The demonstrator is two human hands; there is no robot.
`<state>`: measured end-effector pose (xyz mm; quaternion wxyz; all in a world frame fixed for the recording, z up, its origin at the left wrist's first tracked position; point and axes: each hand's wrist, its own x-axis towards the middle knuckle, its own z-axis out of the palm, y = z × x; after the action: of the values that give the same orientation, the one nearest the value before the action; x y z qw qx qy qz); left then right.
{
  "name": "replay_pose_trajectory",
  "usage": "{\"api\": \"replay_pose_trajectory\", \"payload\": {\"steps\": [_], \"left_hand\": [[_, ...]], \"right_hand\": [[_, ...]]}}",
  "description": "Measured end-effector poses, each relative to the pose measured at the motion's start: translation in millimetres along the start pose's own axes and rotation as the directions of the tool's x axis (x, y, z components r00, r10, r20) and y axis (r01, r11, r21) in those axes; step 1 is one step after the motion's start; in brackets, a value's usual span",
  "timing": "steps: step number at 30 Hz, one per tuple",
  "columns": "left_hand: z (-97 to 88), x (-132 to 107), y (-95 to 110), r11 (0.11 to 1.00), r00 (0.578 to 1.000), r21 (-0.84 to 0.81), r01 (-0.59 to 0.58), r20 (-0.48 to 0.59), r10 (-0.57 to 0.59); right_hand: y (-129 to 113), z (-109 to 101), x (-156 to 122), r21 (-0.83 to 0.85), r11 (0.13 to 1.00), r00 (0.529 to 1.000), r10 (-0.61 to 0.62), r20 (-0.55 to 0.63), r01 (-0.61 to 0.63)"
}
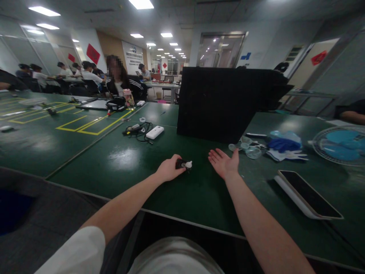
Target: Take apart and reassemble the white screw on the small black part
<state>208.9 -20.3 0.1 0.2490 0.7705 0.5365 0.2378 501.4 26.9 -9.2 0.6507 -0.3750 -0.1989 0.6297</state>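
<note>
My left hand [170, 168] is closed around a small black object with a white round part [188, 164] at its right end. Its exact kind is too small to make out, and my fingers cover part of it. It is low over the green table [154, 190] or resting on it. My right hand [224, 163] lies to the right, palm up with the fingers stretched out, and holds nothing. Just beyond that hand are several small clear plastic cups [253, 152].
A large black panel [213, 102] stands ahead. On the right are blue and white gloves [285, 146], a fan [342, 142] and a phone [310, 194] on a white stand. Cables [138, 130] and a white power bank [154, 132] lie left. A person [121, 85] sits across.
</note>
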Motion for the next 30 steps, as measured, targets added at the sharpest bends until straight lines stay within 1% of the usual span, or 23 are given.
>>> {"api": "replay_pose_trajectory", "payload": {"steps": [3,10,13,15,17,19,21,23,25,27,29,30], "left_hand": [[-1.4,-0.3,-0.1,1.0,1.0,-0.017,0.001,0.004,0.0],[1.9,0.8,-2.9,0.999,0.999,-0.037,-0.029,-0.043,0.027],[0.4,2.1,-10.0,0.998,0.998,-0.061,-0.022,-0.053,0.019],[-4.3,3.7,-19.5,0.997,0.997,-0.075,-0.009,-0.072,0.004],[-12.8,5.3,-33.4,0.997,0.993,-0.069,0.019,-0.114,-0.027],[-25.7,5.6,-50.3,0.998,0.983,-0.025,0.066,-0.169,-0.069],[-42.5,3.3,-68.5,0.99,0.968,0.066,0.126,-0.224,-0.109],[-61.7,-1.7,-86.1,0.965,0.954,0.202,0.165,-0.28,-0.105],[-80.6,-8.4,-101.7,0.919,0.949,0.365,0.15,-0.314,-0.03],[-96.3,-15.2,-114.2,0.856,0.949,0.509,0.089,-0.304,0.082],[-107.0,-21.0,-123.1,0.801,0.948,0.597,0.038,-0.275,0.161],[-110.6,-23.3,-126.3,0.782,0.948,0.623,0.027,-0.265,0.179]], "right_hand": [[2.6,-3.0,3.0,0.022,1.0,1.0,0.013,0.003,-0.013],[3.9,-6.6,6.9,0.012,1.0,1.0,0.009,0.028,-0.009],[3.4,-6.0,6.0,0.015,1.0,1.0,0.012,0.029,-0.013],[2.9,-4.9,5.2,0.018,1.0,1.0,0.011,0.025,-0.012],[2.3,-3.7,4.6,0.022,1.0,1.0,0.015,0.017,-0.015],[1.8,-2.5,4.3,0.027,0.999,1.0,0.017,0.015,-0.017],[1.6,-1.4,4.0,0.029,0.999,1.0,0.015,0.017,-0.015],[1.5,-0.2,3.4,0.027,1.0,1.0,0.011,0.014,-0.012],[1.5,1.0,2.6,0.022,1.0,1.0,0.011,0.012,-0.011],[1.2,2.3,1.6,0.016,1.0,1.0,0.009,0.006,-0.009],[0.8,3.4,0.8,0.011,1.0,1.0,0.007,0.0,-0.007],[0.5,3.7,0.6,0.009,1.0,1.0,0.006,-0.001,-0.006]]}}
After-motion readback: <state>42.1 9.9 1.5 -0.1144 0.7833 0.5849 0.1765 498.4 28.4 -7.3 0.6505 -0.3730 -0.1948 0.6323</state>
